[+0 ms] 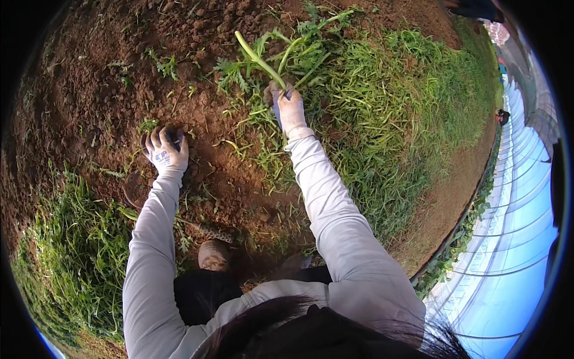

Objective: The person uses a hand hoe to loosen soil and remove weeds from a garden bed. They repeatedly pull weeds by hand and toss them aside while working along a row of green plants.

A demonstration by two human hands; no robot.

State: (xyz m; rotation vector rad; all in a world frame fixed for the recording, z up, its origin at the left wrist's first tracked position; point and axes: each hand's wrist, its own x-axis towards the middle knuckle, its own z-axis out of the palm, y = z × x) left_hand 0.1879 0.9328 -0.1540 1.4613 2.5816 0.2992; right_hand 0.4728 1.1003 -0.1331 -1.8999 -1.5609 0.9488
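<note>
My right hand [290, 109], in a soiled white work glove, grips the lower ends of several thick green stems [260, 60] with jagged leaves. The stems fan out away from me above the soil. My left hand [165, 150], in a matching glove that bears writing, is low over the brown soil [197, 112] with fingers bent and apart. I see nothing held in it, though its palm side is hidden. A small green sprig [148, 125] is at its fingertips. Under and beside my left forearm lies a sickle-like tool, with a curved blade [132, 190] and a patterned handle [215, 233].
Cut greens [376, 98] cover a wide strip on the right. Leafy plants [80, 251] grow thickly at the lower left. My boot [213, 256] stands by the tool's handle. A plastic-covered greenhouse [506, 224] runs along the right; other people [503, 117] are far off.
</note>
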